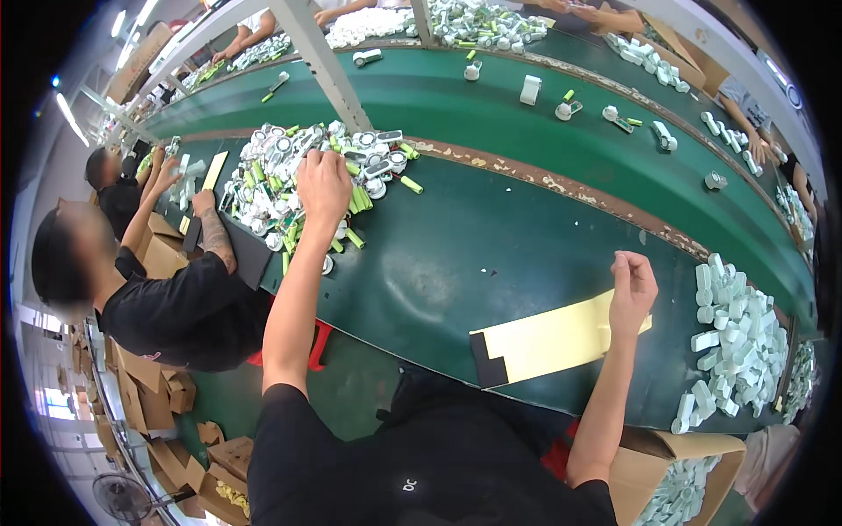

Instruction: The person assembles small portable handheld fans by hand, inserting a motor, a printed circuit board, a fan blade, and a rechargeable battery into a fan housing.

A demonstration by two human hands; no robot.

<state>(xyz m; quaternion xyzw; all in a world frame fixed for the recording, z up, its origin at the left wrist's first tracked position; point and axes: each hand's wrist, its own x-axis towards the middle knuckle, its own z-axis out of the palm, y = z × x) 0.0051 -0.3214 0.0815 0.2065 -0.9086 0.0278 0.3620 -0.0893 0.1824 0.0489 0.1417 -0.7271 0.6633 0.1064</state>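
My left hand [324, 186] reaches onto a heap of small white and lime-green parts [276, 175] at the left of the green table. Its fingers are curled down and closed; whatever they grip is hidden behind the knuckles. Over the right end of a yellow sheet [548, 340] hovers my right hand [633, 294], thumb and fingers pinched together. Anything in that pinch is too small or hidden to name. The yellow sheet lies flat near the table's front edge, with a black piece [488, 361] at its left end.
Pale green casings [741, 337] are piled at the table's right end. Below them, a cardboard box [636, 469] holds more. Behind a chipped brown ledge [544, 180], a green conveyor [491, 110] carries scattered parts. A co-worker [184, 298] sits close on my left; a metal post [320, 66] stands beyond the heap.
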